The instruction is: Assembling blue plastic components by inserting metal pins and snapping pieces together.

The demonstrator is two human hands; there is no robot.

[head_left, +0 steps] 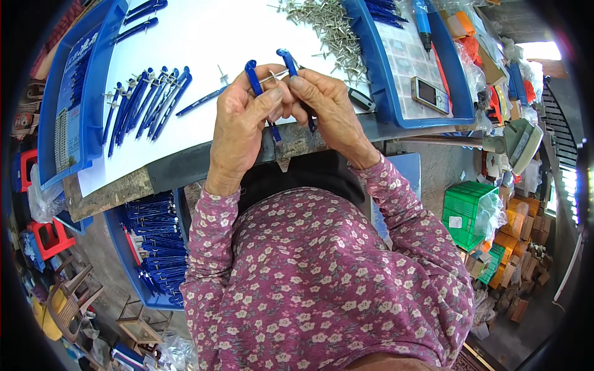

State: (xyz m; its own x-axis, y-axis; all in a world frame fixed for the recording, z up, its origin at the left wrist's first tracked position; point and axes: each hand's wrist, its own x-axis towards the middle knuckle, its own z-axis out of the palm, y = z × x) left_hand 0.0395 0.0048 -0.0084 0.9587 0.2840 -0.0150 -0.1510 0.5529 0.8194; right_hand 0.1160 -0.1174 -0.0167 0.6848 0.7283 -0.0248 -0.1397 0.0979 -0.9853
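Note:
Over the near edge of the white-topped table (204, 37), my two hands are raised close together. My left hand (238, 120) pinches a slim blue plastic leg (252, 75) with a rounded end, between thumb and fingers. A similar blue leg (286, 60) is gripped in my right hand (334, 108). Between them a thin silver metal piece (274, 76) is partly hidden by my fingers; I cannot tell whether it joins the legs. Beside my left hand lies a single blue leg (201, 102) with a metal pin. Farther left, several blue legs with metal pins (148, 102) lie side by side.
Silver metal pins (331, 28) lie piled at the back right. A blue tray (396, 93) at right holds a mobile phone (430, 94) and a blue pen-shaped tool (422, 25). Another blue tray (93, 117) stands left; a lower bin (133, 260) holds many blue pieces.

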